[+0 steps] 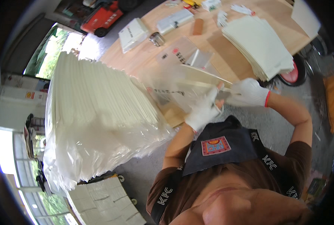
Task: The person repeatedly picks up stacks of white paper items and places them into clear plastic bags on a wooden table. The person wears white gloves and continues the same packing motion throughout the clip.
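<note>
A clear plastic bag [167,84] with dark and red print is stretched out in front of me at the table's near edge. A stiff pale sheet [206,76] shows at its far side, partly inside or behind the film. My left hand [204,111], in a white glove with bare fingertips, grips the bag's near right edge. Close beside it, my gloved right hand [249,92] has its fingers closed at the bag's right end; its fingertips are blurred. More printed clear bags [185,50] lie flat on the table just beyond.
Left of my hands rises a tall stack of white sheets [95,97] wrapped in loose film. Another stack of white sheets [259,47] sits at the table's right. A wrapped pack [134,34], a tape roll [156,39] and a brown block [198,27] are farther back.
</note>
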### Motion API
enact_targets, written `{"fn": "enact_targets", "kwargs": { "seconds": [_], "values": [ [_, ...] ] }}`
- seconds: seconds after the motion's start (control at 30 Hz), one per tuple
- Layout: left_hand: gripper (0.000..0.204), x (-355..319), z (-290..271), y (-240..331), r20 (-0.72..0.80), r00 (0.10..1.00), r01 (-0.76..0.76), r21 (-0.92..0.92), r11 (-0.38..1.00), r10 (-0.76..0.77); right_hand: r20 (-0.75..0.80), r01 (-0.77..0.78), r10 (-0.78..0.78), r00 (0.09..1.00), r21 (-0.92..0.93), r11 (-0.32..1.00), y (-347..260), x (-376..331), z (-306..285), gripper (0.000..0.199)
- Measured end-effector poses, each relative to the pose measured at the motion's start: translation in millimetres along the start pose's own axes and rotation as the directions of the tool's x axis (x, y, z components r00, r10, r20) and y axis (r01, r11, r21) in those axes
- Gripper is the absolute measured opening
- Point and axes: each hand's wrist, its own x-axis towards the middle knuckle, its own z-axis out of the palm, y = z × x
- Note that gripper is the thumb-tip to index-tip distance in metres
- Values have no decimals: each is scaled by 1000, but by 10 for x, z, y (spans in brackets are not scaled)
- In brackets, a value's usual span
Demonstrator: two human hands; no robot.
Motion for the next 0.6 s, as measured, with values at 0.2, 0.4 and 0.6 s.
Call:
{"fn": "enact_targets", "kwargs": {
  "seconds": [0.2,0.4,0.6],
  "values": [
    [29,-645,753,-793,-378,890,-346,-201,917,253,272,-259,75,959,954,-148,252,169,496,34],
    [30,210,331,-225,-303,948,-135,-95,986,101,-137,-42,121,983,476,878,201,959,917,45],
    [22,500,741,-280,-314,885,-282,224,933,343,-283,-200,245,927,178,964,-249,1038,1153,45]
  ]
}}
